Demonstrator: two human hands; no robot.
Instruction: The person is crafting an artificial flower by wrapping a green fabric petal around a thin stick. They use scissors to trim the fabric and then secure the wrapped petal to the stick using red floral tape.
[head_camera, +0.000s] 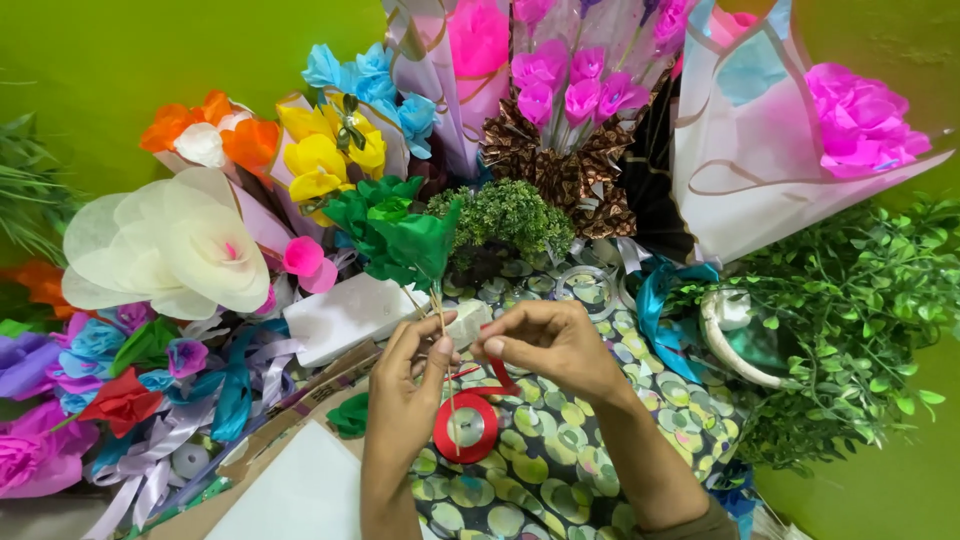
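My left hand (410, 385) pinches the thin wooden stems of a bunch of green paper flowers (400, 235), which stand up above it. My right hand (550, 345) grips the loose end of a red ribbon (497, 372) close to the stems. The ribbon runs down to a red ribbon roll (467, 428), which hangs against my left wrist over the patterned cloth (560, 470). Both hands are close together at the middle of the view.
Paper flower bouquets in orange, yellow, blue, pink and cream (185, 245) crowd the back and left. A small green shrub (505, 215) stands behind the hands. Leafy green plants (860, 300) fill the right. A white block (350, 315), white card (300, 495) and loose ribbons (150, 460) lie at left.
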